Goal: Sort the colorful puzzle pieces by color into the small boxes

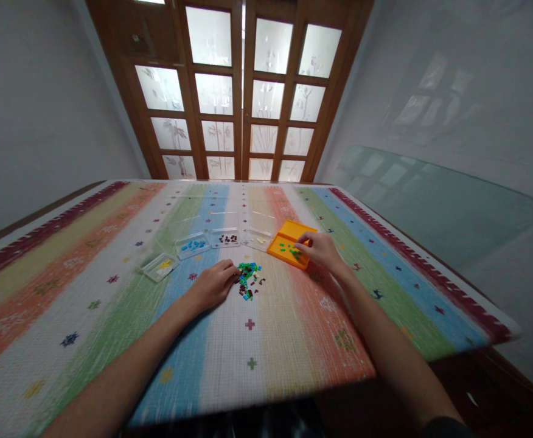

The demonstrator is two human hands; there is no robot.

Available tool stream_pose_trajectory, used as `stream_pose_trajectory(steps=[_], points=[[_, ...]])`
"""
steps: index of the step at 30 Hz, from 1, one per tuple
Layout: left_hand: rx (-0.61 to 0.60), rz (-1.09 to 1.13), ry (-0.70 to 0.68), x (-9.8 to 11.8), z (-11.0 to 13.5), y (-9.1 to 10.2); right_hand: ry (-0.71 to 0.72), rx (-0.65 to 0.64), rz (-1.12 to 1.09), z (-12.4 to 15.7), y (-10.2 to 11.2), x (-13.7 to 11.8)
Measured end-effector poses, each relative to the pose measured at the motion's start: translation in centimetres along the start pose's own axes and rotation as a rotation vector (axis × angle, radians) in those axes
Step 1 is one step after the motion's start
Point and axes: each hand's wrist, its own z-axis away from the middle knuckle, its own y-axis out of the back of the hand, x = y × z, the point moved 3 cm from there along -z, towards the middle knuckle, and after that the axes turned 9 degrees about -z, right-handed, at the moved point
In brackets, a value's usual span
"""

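The worktop (285, 328), covered with a striped cloth of white, green, blue, yellow and orange bands, carries all components. Working from its near edge toward its far edge:

1. Loose pile. A mixed heap of small green, blue and brown plastic pieces (248, 272) lies near the middle of the worktop, well in from the near edge. The left hand (218, 281) rests at the heap's left side, fingers curled, fingertips touching or just beside it. Whether it grips a piece cannot be told. Recommended: spread the heap with light fingertip strokes so that single pieces stand clear.

2. Left-hand container. A clear plastic box with yellow pieces (155, 277) stands toward the worktop's left edge. Steer the left forearm clear of it.

3. Orange rectangular plastic box (289, 258). It lies right of the heap, toward the right edge, lid raised on the far side, with small green pieces (283, 245) inside. The right hand (320, 248) is over its right part, thumb and fingertips nearly together; any held piece is hidden. Recommended: release low, inside the rim, to limit bouncing.

4. Far row. Clear plastic boxes hold blue pieces (195, 246), brown pieces (228, 238) and cream pieces (260, 240), nearest the far edge. Match colour before release.
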Motion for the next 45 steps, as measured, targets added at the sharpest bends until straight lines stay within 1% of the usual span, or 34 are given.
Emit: stream_pose_trajectory(steps=[3, 6, 10, 13, 15, 18, 20, 22, 25, 29, 32, 38, 45], points=[[-0.011, -0.015, -0.001, 0.0, 0.0, 0.0, -0.048, -0.047, 0.13, 0.1, -0.3, 0.8], [-0.002, 0.0, 0.0, 0.1, 0.0, 0.0, -0.07, -0.093, 0.249, 0.3, -0.8, 0.8], [-0.001, 0.012, 0.012, 0.0, 0.1, -0.1, -0.059, -0.139, 0.363, 0.5, -1.1, 0.3], [-0.005, 0.001, 0.01, -0.1, 0.1, -0.2, -0.039, -0.146, 0.383, 0.6, -1.0, 0.1], [-0.003, 0.005, 0.005, 0.0, 0.1, -0.1, -0.002, -0.119, 0.339, 0.6, -0.8, -0.1], [-0.003, 0.019, 0.005, 0.1, 0.1, 0.2, 0.077, -0.091, 0.195, 0.8, -1.0, -0.9], [0.0, 0.026, 0.012, 0.2, 0.1, 0.4, 0.157, -0.123, 0.069, 1.1, -1.6, -2.0], [0.0, 0.029, 0.019, 0.2, 0.1, 0.6, 0.242, -0.187, -0.054, 1.6, -2.6, -3.4], [-0.007, 0.028, 0.027, 0.2, 0.1, 0.6, 0.322, -0.263, -0.165, 2.5, -4.2, -5.6], [0.0, 0.047, 0.037, 0.1, 0.1, 0.5, 0.369, -0.312, -0.184, 3.4, -5.7, -7.3], [0.009, 0.05, 0.052, 0.1, 0.1, 0.5, 0.382, -0.306, -0.183, 3.7, -6.3, -7.8], [0.009, 0.041, 0.047, 0.2, 0.1, 0.5, 0.353, -0.293, -0.164, 3.6, -6.9, -8.0], [-0.005, -0.007, 0.034, 0.2, 0.1, 0.6, 0.345, -0.307, -0.16, 3.6, -6.9, -8.2]])
